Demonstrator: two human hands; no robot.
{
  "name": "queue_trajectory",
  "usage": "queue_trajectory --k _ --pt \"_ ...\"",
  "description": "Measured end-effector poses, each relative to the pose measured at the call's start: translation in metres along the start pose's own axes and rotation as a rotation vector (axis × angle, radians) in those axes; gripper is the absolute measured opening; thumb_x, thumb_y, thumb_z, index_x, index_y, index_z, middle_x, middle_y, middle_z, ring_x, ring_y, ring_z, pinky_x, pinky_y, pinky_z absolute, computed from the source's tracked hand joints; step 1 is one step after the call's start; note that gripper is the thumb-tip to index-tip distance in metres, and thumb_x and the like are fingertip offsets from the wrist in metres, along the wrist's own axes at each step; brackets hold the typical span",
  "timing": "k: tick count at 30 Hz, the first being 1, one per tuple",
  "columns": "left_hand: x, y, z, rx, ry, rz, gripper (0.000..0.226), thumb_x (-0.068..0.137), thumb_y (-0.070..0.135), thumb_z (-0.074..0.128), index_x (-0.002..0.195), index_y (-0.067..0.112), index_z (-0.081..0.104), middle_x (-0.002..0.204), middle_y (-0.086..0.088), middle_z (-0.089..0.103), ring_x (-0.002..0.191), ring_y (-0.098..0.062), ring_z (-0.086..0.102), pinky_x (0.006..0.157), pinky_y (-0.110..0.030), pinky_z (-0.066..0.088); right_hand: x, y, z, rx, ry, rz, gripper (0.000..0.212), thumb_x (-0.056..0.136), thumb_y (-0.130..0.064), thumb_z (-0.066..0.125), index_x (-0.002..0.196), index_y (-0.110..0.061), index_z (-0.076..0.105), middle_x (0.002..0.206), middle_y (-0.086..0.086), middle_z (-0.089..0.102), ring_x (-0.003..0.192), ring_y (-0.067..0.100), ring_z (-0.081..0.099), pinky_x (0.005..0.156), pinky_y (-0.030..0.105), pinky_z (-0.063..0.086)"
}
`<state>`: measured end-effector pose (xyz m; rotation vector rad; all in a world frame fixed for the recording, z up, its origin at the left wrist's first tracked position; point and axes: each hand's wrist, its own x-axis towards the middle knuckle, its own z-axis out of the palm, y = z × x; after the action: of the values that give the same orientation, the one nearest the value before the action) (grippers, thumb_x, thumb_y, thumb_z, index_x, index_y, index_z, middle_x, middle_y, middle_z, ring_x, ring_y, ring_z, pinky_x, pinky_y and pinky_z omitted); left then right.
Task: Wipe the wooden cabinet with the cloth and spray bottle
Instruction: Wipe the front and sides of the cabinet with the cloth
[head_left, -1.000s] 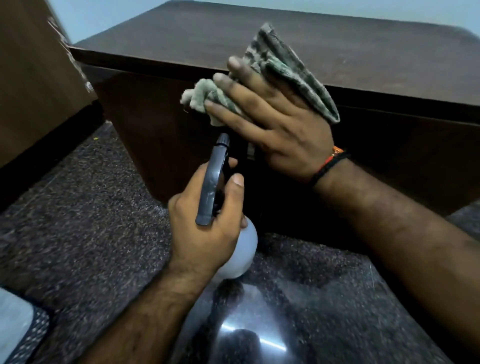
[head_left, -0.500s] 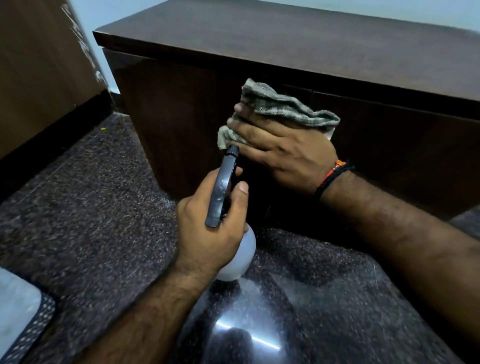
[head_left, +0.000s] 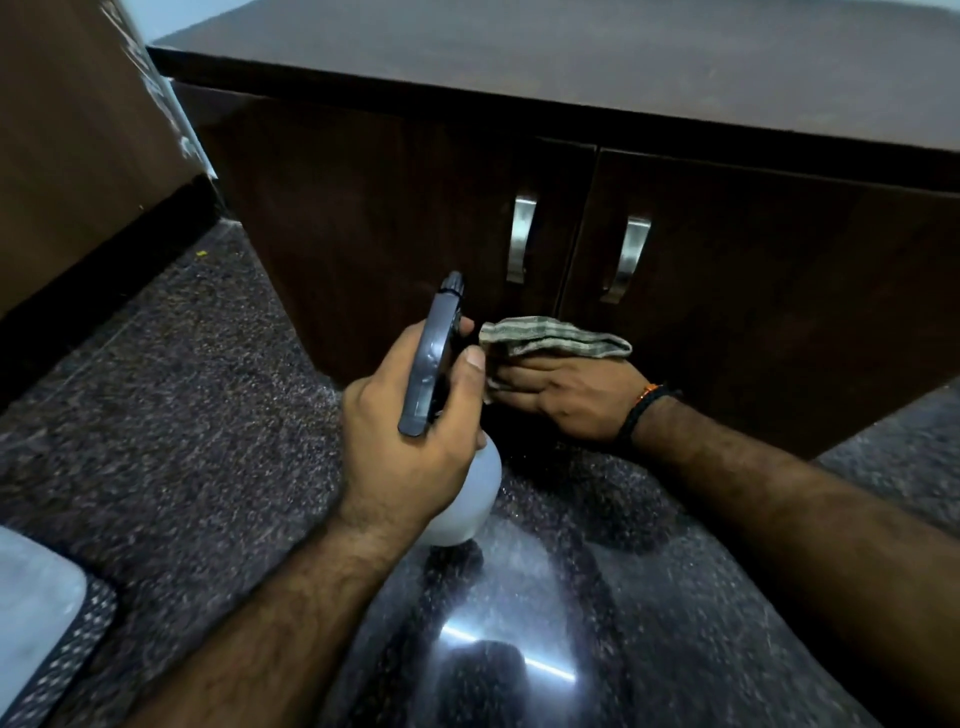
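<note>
The dark wooden cabinet (head_left: 384, 218) fills the upper half of the head view, with two doors and two metal handles (head_left: 521, 238). My right hand (head_left: 569, 397) presses a grey striped cloth (head_left: 553, 338) flat against the bottom of the left door, near the seam between the doors. My left hand (head_left: 410, 441) grips a spray bottle (head_left: 431, 374) with a dark trigger head and a white body. Its nozzle points at the left door, just left of the cloth. The cloth's lower part is hidden under my fingers.
Dark speckled polished stone floor (head_left: 171, 395) runs under the cabinet and reflects a light. A brown wooden panel (head_left: 62, 135) with a black skirting stands at the left. A pale cushion-like object with a dotted edge (head_left: 36, 618) sits at the bottom left corner.
My right hand slid the cloth down from the cabinet's top edge to the bottom of the left door, uncovering the handles. My left hand kept the spray bottle in about the same place.
</note>
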<state>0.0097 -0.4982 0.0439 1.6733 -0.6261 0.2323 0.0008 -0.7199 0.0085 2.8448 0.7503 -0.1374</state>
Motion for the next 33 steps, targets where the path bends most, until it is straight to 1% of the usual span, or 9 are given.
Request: queue_trajectory --k 6,13,19,22,24,26,29,31,33 --pt "-0.009 -0.014 0.015 -0.011 -0.018 -0.026 0.033 0.100 0.036 0.059 0.121 0.012 0.069 0.060 0.001 0.066 0.053 -0.020 0.071 0.059 -0.049 0.061 -0.003 -0.005 0.028 0.130 -0.090 0.051 0.064 0.102 -0.011 0.035 0.161 -0.021 0.012 0.169 0.004 0.009 0.154 0.020 0.016 0.121 0.027 0.000" --pt "-0.024 -0.037 0.033 -0.006 -0.042 -0.059 0.033 0.100 0.033 0.059 0.115 0.007 0.069 0.058 -0.009 0.064 0.051 -0.029 0.068 0.055 -0.051 0.057 -0.002 -0.015 0.074 0.220 -0.136 0.083 0.064 0.102 -0.011 0.037 0.161 -0.024 0.013 0.169 0.002 0.009 0.152 0.020 0.022 0.120 0.028 0.009" --pt "-0.036 -0.053 0.044 0.009 -0.069 -0.098 0.038 0.100 0.033 0.058 0.120 0.003 0.070 0.064 -0.002 0.066 0.059 -0.025 0.071 0.061 -0.049 0.060 0.002 -0.019 0.103 0.228 -0.178 0.110 0.060 0.106 -0.015 0.033 0.161 -0.027 0.013 0.169 -0.002 0.007 0.153 0.017 0.019 0.117 0.024 0.003" --pt "-0.040 -0.056 0.046 0.023 -0.079 -0.108 0.039 0.100 0.033 0.059 0.121 0.001 0.070 0.064 -0.001 0.066 0.059 -0.025 0.071 0.061 -0.048 0.060 0.000 -0.023 0.098 0.159 -0.110 0.094 0.056 0.102 -0.010 0.041 0.156 -0.021 0.032 0.164 0.004 0.028 0.146 0.020 0.037 0.111 0.028 0.006" --pt "-0.041 -0.056 0.045 0.030 -0.086 -0.108 0.038 0.100 0.032 0.060 0.119 0.001 0.070 0.064 -0.002 0.066 0.058 -0.024 0.071 0.060 -0.047 0.060 0.000 -0.025 0.093 0.035 0.056 0.059 0.048 0.087 -0.011 0.055 0.134 -0.019 0.064 0.139 0.004 0.063 0.120 0.015 0.065 0.103 0.027 0.030" --pt "-0.041 -0.054 0.044 0.029 -0.096 -0.119 0.036 0.100 0.032 0.059 0.117 0.002 0.070 0.065 0.003 0.066 0.059 -0.020 0.071 0.061 -0.043 0.061 -0.003 -0.024 0.094 -0.045 0.072 0.045 0.046 0.076 -0.015 0.060 0.120 -0.017 0.074 0.122 0.003 0.073 0.103 0.017 0.073 0.089 0.030 0.054" --pt "-0.039 -0.048 0.041 0.026 -0.104 -0.113 0.034 0.099 0.031 0.060 0.112 0.001 0.071 0.065 0.008 0.065 0.061 -0.012 0.071 0.062 -0.035 0.061 -0.008 -0.023 0.091 -0.011 0.121 0.072 0.061 0.075 -0.013 0.054 0.136 -0.013 0.061 0.129 0.006 0.069 0.107 0.021 0.072 0.083 0.039 0.059" --pt "-0.036 -0.042 0.039 0.022 -0.100 -0.108 0.035 0.099 0.032 0.060 0.109 0.000 0.071 0.066 0.009 0.065 0.062 -0.011 0.071 0.064 -0.032 0.060 -0.013 -0.019 0.079 -0.027 0.236 0.106 0.068 0.076 -0.011 0.042 0.144 -0.015 0.041 0.139 0.003 0.061 0.119 0.021 0.065 0.096 0.038 0.054" --pt "-0.034 -0.037 0.038 0.016 -0.080 -0.121 0.041 0.099 0.035 0.060 0.104 -0.004 0.070 0.067 0.006 0.066 0.063 -0.016 0.072 0.066 -0.037 0.061 -0.016 -0.015 0.065 -0.050 0.337 0.112 0.073 0.075 -0.007 0.037 0.148 -0.013 0.032 0.149 0.000 0.044 0.134 0.022 0.048 0.113 0.034 0.033"
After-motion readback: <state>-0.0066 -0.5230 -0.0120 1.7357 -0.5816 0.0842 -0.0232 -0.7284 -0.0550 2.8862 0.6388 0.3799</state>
